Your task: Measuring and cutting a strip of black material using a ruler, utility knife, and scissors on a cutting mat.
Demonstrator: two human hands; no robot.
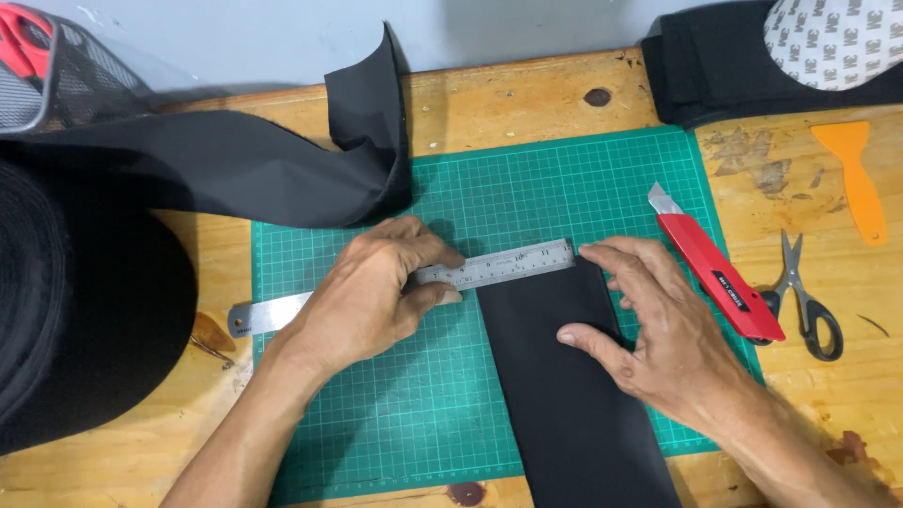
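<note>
Black fabric strip [564, 376] lying frame centre on green cutting mat [376, 414], long axis running to bottom edge. Left hand [372, 292] pressing steel ruler [499, 266] across its top end, fingers flat. Right hand [658, 325] spreading open on strip's right edge, gripping nothing.

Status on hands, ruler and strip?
Left hand pressing steel ruler flat on green cutting mat. Right hand flat on black fabric strip, fingertip at ruler's end. Red utility knife lies right, untouched.
</note>
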